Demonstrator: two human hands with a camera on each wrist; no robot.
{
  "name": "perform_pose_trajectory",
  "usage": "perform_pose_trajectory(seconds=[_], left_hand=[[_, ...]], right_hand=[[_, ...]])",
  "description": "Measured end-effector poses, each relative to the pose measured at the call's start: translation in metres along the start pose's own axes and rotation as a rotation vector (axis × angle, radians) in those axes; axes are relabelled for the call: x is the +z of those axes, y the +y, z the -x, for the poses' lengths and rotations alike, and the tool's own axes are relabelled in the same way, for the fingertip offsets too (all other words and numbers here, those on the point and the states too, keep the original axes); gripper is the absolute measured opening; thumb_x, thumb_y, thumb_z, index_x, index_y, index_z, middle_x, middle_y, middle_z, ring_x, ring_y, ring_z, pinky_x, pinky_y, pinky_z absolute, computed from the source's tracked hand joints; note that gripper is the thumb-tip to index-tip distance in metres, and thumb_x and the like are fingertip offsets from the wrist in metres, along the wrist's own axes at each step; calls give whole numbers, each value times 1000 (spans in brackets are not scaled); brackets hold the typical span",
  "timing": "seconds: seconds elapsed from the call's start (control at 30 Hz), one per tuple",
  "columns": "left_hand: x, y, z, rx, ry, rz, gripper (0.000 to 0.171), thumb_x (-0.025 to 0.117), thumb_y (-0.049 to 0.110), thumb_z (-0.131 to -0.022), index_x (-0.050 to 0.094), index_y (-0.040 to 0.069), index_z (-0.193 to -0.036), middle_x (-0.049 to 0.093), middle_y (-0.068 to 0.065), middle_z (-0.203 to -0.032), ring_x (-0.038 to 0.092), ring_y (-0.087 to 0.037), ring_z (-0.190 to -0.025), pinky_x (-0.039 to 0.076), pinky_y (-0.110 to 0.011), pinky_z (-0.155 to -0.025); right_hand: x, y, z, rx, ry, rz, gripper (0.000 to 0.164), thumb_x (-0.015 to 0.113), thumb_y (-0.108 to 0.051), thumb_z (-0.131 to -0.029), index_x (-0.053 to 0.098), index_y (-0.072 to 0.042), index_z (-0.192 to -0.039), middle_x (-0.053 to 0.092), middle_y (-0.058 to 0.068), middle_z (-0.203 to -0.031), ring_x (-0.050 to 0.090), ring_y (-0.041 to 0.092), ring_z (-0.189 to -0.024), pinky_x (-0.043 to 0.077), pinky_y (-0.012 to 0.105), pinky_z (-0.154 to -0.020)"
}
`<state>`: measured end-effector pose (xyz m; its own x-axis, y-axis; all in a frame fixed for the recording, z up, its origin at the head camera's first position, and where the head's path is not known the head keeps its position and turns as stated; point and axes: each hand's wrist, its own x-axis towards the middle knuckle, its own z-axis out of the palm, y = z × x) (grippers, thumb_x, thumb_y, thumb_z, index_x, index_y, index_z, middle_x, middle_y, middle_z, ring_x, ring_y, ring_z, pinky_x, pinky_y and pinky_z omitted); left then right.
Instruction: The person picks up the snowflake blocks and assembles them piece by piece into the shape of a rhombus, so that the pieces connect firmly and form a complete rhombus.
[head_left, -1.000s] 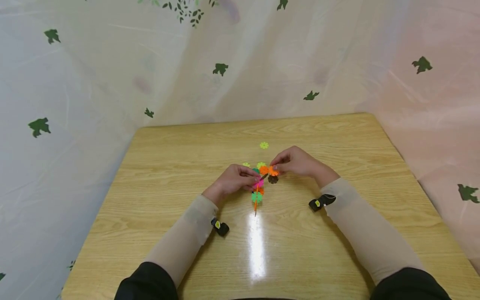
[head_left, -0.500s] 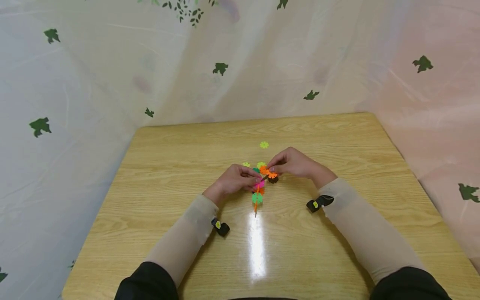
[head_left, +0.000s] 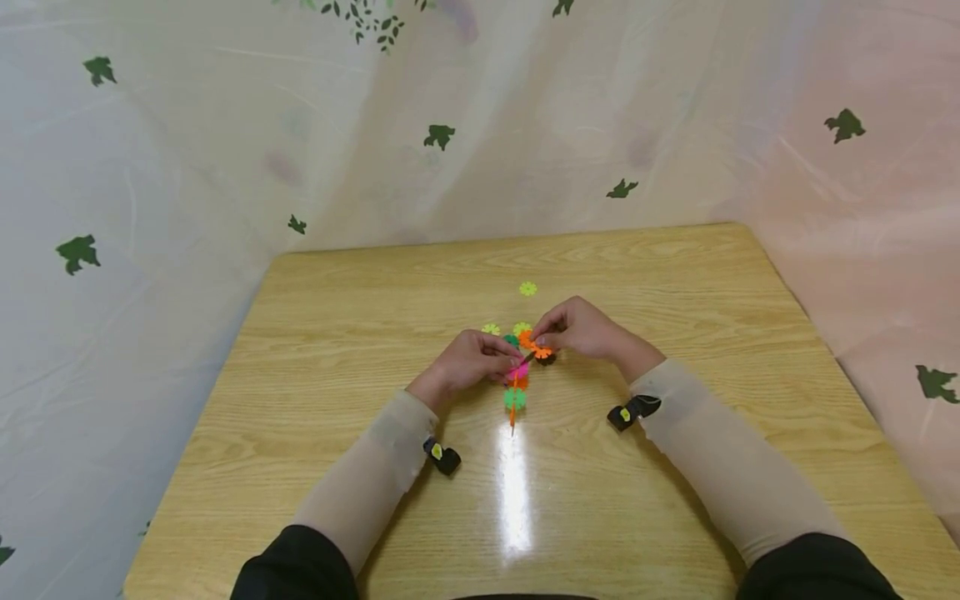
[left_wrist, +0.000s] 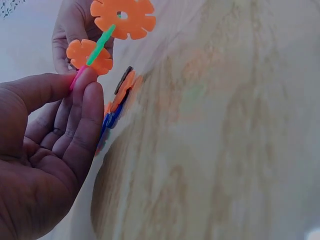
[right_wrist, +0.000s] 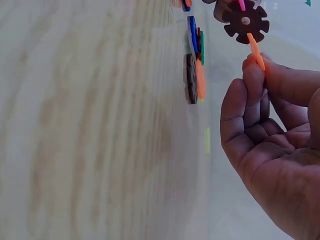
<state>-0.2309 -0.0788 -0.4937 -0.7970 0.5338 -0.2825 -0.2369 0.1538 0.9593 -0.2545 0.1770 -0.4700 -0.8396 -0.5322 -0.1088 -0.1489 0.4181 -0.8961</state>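
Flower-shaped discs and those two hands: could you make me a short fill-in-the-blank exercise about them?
1. In the left hand, the pinched disc is coloured ____.
2. In the right hand, the held disc is coloured ____.
3. The dark disc sits ____ those two.
4. In the head view, the lone yellow disc lies ____ away than either hand.

Missing words: pink; orange; between; farther.

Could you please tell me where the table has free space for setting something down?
On the table, bare patches lie between the left sleeve and its left edge, between the right sleeve and its right edge, and between both sleeves. The middle is crowded: flower-shaped pieces cluster by the left hand and right hand.
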Motion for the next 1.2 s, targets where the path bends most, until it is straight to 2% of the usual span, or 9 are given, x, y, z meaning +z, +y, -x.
perform_pose_trajectory(seconds=[0.3, 0.47, 0.6, 0.7, 0.8, 0.93, 1.07, 1.2], left_hand=[[1, 1, 3, -14, -20, 36, 19, 71, 0, -98, 74, -8, -116, 77, -18, -104, 76, -22, -85, 64, -38, -78], [1, 1, 1, -19, -8, 26, 22, 72, 14, -102, 75, -4, -114, 76, -13, -104, 75, -21, -88, 63, -39, -82], [4, 1, -1, 6, 22, -23, 26, 73, 25, -102, 77, 1, -111, 76, -10, -102, 74, -18, -86, 63, -37, -78], [5, 1, -1, 21, 28, -30, 24, 73, 22, -102, 78, 0, -109, 77, -11, -100, 73, -17, -83, 63, -35, -76], [5, 2, 0, 20, 24, -39, 22, 72, 18, -102, 77, -3, -108, 77, -11, -98, 73, -16, -82, 63, -35, -76], [4, 0, 1, 13, 25, -86, 22, 71, 19, -102, 77, -2, -105, 77, -9, -93, 72, -16, -79, 62, -33, -74], [3, 0, 3, 30, 46, -138, 22, 70, 21, -102, 79, 1, -102, 76, -4, -91, 67, -13, -80, 58, -27, -71], [3, 2, 5, 44, 61, -135, 19, 70, 21, -101, 78, 5, -95, 73, 0, -89, 60, -10, -78, 51, -24, -69]], right_hand=[[3, -7, 0, 26, 9, 71, 11, 74, -7, -99, 81, -3, -107, 79, 5, -101, 71, 19, -91, 58, 35, -79], [1, -6, -2, 36, -16, 31, 8, 76, -5, -97, 80, -4, -103, 78, 5, -95, 71, 21, -86, 58, 38, -76], [5, -7, -4, 14, -38, -7, 6, 78, -4, -95, 80, -4, -101, 77, 7, -92, 70, 20, -82, 58, 39, -73], [8, -9, -4, 2, -31, -15, 5, 77, -5, -96, 79, -4, -100, 77, 7, -90, 68, 20, -78, 56, 37, -68], [8, -9, -3, 10, -16, -1, 9, 75, -11, -99, 79, -4, -104, 77, 6, -92, 68, 21, -79, 57, 36, -69], [5, -6, 2, 18, 28, 159, 14, 75, -18, -100, 80, -8, -108, 77, 2, -96, 69, 20, -86, 59, 39, -75], [2, -3, 6, 41, 11, 373, 20, 83, -16, -93, 79, -9, -110, 74, 1, -99, 67, 20, -92, 58, 40, -82], [4, -3, 8, 64, -32, 455, 25, 86, -13, -87, 79, -8, -111, 73, 1, -101, 65, 22, -94, 56, 42, -87]])
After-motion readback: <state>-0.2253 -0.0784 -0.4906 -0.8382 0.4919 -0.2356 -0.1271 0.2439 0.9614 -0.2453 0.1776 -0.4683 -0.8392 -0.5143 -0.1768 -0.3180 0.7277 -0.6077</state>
